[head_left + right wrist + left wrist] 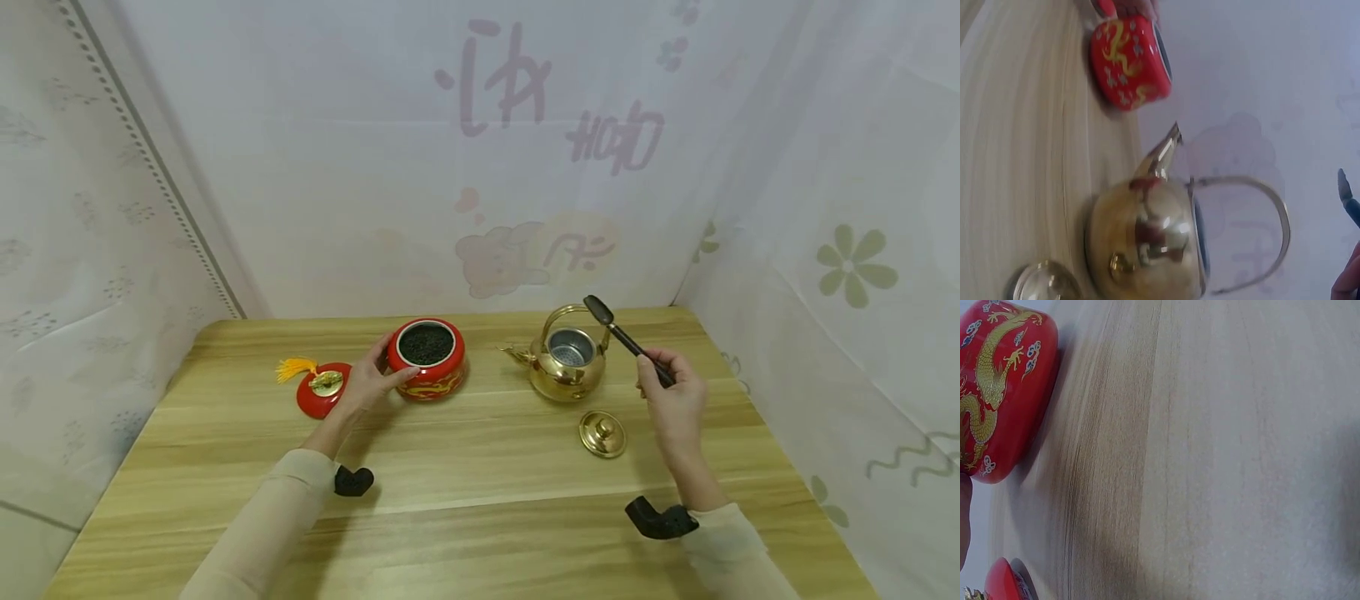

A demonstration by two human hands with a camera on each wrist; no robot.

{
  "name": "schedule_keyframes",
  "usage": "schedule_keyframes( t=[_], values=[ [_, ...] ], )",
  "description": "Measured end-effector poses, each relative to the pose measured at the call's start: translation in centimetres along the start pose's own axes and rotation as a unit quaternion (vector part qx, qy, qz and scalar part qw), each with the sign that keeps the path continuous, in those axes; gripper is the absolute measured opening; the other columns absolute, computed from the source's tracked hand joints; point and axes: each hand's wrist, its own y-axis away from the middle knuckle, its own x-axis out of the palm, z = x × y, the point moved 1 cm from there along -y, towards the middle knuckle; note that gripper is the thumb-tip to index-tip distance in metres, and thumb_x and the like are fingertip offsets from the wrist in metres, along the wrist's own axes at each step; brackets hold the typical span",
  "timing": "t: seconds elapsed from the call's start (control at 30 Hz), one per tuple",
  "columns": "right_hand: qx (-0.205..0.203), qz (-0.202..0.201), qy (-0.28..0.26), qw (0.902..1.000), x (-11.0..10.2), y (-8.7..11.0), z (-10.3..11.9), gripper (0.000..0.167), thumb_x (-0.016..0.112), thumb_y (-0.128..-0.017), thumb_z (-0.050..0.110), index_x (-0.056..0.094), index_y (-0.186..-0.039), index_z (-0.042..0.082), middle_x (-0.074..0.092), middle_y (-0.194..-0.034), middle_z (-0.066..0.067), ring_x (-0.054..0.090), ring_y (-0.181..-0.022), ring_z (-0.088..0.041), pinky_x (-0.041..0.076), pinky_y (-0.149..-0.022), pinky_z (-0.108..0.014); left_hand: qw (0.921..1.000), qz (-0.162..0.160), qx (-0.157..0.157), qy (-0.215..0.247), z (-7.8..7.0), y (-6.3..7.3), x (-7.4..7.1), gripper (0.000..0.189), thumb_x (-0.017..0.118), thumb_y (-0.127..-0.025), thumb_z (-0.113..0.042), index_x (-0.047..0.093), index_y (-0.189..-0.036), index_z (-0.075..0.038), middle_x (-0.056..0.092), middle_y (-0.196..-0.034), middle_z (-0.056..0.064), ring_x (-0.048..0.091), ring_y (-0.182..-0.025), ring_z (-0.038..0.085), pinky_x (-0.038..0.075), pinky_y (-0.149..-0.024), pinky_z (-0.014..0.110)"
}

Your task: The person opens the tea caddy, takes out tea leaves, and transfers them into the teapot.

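My left hand (366, 382) holds the left side of a red tea jar (431, 385), its thumb along the front of the rim. Dark loose tea leaves (426, 343) fill the uncovered jar, which carries a gold dragon (988, 375). In my right hand (677, 406) is a black tea scoop (633, 343), gripped by the handle and tilted up to the left. The scoop's head is above the right side of a gold teapot (566, 385), apart from it in the right wrist view. Inside the uncovered teapot sits a metal strainer (572, 348); its arched handle (1282, 219) stands upright.
Left of the jar lies its red lid (318, 400) with a gold knob and yellow tassel (296, 368). The teapot's gold lid (602, 434) rests on the wooden table (480, 483) in front of the teapot. Patterned curtains (360, 167) surround the table at the back and sides.
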Motion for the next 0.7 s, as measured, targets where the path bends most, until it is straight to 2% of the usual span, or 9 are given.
schedule_keyframes(
  t=[0.1,0.27,0.4,0.57,0.7],
  values=[
    [0.001,0.028,-0.011,0.9995,1.3,0.4,0.4,0.013,0.062,-0.088,0.000,0.061,-0.095,-0.011,0.059,-0.067,0.007,0.052,-0.053,-0.003,0.045,-0.046,-0.013,1.0000,-0.003,0.003,-0.001,0.0,0.0,0.0,0.086,0.071,-0.084,-0.010,0.016,-0.149,0.000,0.020,-0.154,0.018,0.022,-0.141,0.032,0.028,-0.112,0.042],
    [0.027,0.061,-0.042,0.9969,3.1,1.1,0.6,0.015,0.064,-0.086,-0.001,0.061,-0.096,-0.011,0.062,-0.074,0.001,0.052,-0.054,-0.006,0.045,-0.046,-0.015,0.9999,-0.002,0.011,0.007,-0.2,-0.2,0.6,0.086,0.072,-0.083,-0.009,0.018,-0.149,0.001,0.020,-0.154,0.019,0.024,-0.140,0.033,0.028,-0.112,0.042],
    [0.043,0.093,-0.048,0.9936,4.8,1.6,0.5,0.015,0.065,-0.087,0.002,0.062,-0.096,-0.009,0.058,-0.072,-0.003,0.051,-0.054,-0.011,0.044,-0.046,-0.016,0.9999,0.002,0.014,0.003,0.0,-0.4,0.9,0.084,0.072,-0.083,-0.009,0.020,-0.149,0.000,0.023,-0.153,0.020,0.027,-0.139,0.035,0.030,-0.111,0.043],
    [0.058,0.159,-0.024,0.9853,7.6,2.2,0.2,0.016,0.064,-0.089,0.009,0.063,-0.098,-0.004,0.060,-0.073,-0.002,0.052,-0.054,-0.011,0.045,-0.047,-0.018,0.9997,-0.013,0.021,0.004,0.2,-0.1,0.6,0.082,0.072,-0.082,-0.006,0.023,-0.148,0.000,0.027,-0.151,0.021,0.029,-0.138,0.036,0.030,-0.111,0.044],
    [0.067,0.196,-0.001,0.9783,9.7,2.6,0.8,0.016,0.063,-0.089,0.007,0.064,-0.100,-0.006,0.061,-0.075,-0.009,0.052,-0.052,-0.010,0.044,-0.047,-0.018,0.9995,-0.017,0.026,0.008,0.3,0.2,0.4,0.081,0.071,-0.083,-0.005,0.023,-0.147,0.001,0.027,-0.151,0.022,0.029,-0.137,0.037,0.029,-0.111,0.045]
  ],
)
